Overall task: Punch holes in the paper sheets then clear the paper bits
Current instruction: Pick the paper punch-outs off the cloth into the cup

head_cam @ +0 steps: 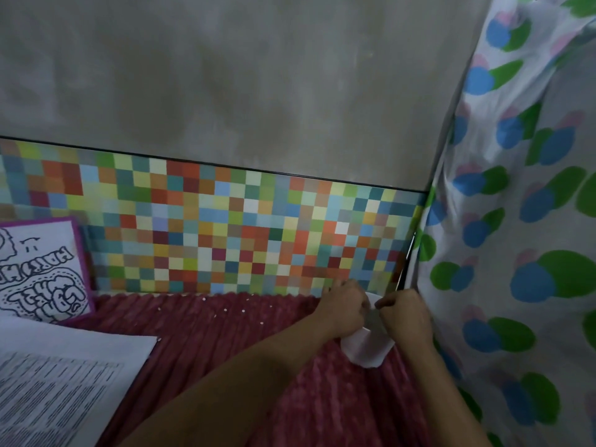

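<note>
Wall point(225, 75): bare grey, filling everything above the mosaic.
Curtain point(522, 204): white with blue, green and pink blobs, hanging right of the mosaic, its edge just beside the hands.
Mosaic point(209, 227): our landmark, a band of small coloured squares across the middle, dark strip along its top.
Blanket point(209, 343): ribbed dark-red cloth spreading out below the mosaic; both forearms reach across it.
Sheets point(64, 382): lower left, well below the mosaic, a stack of white printed pages. The text is too blurred to read.
Drawing point(35, 269): leaning against the mosaic's left end, purple border, black bubble-letter outlines seen upside down. Can't make out the words for sure.
Left hand point(343, 309): at the mosaic's bottom right corner, fingers curled and pinching the upper part of the white piece.
Right hand point(404, 312): just right of the left, against the curtain, fingers also curled tight and pinching the same piece from the other side.
White piece point(367, 350): pale, rounded, paper-like, hanging below both hands over the blanket. What exactly it is, cannot tell.
Bits point(225, 309): tiny white punched dots scattered on the blanket right under the mosaic's lower edge, left of the hands.
</note>
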Tool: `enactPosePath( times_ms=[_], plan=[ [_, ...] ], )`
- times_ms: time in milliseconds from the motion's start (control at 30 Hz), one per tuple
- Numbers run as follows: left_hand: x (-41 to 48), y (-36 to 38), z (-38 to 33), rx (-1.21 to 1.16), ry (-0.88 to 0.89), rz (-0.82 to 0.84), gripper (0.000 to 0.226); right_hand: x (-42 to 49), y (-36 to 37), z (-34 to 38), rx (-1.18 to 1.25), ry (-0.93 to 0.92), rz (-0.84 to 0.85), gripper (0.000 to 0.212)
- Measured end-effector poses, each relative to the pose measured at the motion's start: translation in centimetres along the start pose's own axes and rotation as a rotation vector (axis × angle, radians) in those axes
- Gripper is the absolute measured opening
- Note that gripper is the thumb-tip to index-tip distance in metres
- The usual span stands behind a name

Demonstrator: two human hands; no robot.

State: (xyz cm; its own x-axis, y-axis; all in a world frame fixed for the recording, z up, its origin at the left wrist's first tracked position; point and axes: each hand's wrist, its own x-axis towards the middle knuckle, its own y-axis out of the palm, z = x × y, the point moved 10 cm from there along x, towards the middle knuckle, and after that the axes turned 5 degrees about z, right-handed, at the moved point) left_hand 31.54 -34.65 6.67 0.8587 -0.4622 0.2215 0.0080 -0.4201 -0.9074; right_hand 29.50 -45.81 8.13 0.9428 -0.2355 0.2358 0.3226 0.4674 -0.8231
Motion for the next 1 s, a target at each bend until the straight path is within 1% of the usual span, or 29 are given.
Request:
enactPosePath(
  times_ms=[167, 267, 333, 400, 467, 500, 567, 633, 733, 800, 833, 867, 900, 1000],
  plan=[
    [-0.2, -1.2, -0.2, -0.048, -0.001, -0.143, 0.019, -0.2, -0.4, 0.2, 0.042, -0.012, -0.012, 0.020],
    [-0.7, -1.4, -0.3, -0.094, -0.003, -0.127, 0.019, -0.4, -0.4, 0.4, 0.047, -0.020, -0.007, 0.017],
    [-1.7, -2.2, 0.3, -0.172, 0.021, -0.129, 0.024, -0.8, -1.2, 0.9, 0.069, -0.042, -0.093, 0.022],
    [-3.6, -4.1, 1.8, -0.239, 0.059, -0.191, 0.025, -1.7, -2.1, 2.6, 0.088, -0.130, -0.240, 0.030],
    [-6.4, -6.0, 5.0, -0.310, 0.046, -0.218, 0.018, -3.0, -2.0, 5.5, 0.132, -0.240, -0.331, 0.032],
    [-8.0, -6.7, 7.3, -0.338, 0.002, -0.207, 0.011, -3.4, -1.3, 7.1, 0.173, -0.291, -0.336, 0.030],
    [-11.7, -8.0, 12.9, -0.325, -0.128, -0.195, 0.006, -3.9, 1.2, 10.4, 0.247, -0.393, -0.257, 0.027],
    [-15.2, -9.2, 18.0, -0.196, -0.260, -0.167, 0.007, -3.5, 5.4, 13.0, 0.313, -0.440, -0.095, 0.023],
    [-20.0, -9.3, 23.7, -0.076, -0.366, -0.080, 0.013, -3.1, 12.6, 14.8, 0.310, -0.391, 0.196, 0.011],
    [-21.8, -8.6, 26.3, -0.070, -0.398, -0.044, 0.018, -3.1, 16.5, 14.5, 0.250, -0.324, 0.329, 0.004],
    [-22.2, -8.3, 27.0, -0.076, -0.406, -0.042, 0.021, -3.1, 18.0, 14.0, 0.217, -0.277, 0.368, 0.007],
    [-22.3, -7.9, 27.6, -0.074, -0.409, -0.035, 0.022, -3.1, 19.0, 13.4, 0.187, -0.237, 0.383, 0.008],
    [-22.2, -7.7, 27.9, -0.075, -0.409, -0.035, 0.022, -2.9, 19.5, 12.9, 0.165, -0.205, 0.363, 0.006],
    [-21.9, -7.4, 28.1, -0.056, -0.397, -0.061, 0.028, -2.6, 19.6, 12.1, 0.154, -0.172, 0.237, 0.006]
  ],
)
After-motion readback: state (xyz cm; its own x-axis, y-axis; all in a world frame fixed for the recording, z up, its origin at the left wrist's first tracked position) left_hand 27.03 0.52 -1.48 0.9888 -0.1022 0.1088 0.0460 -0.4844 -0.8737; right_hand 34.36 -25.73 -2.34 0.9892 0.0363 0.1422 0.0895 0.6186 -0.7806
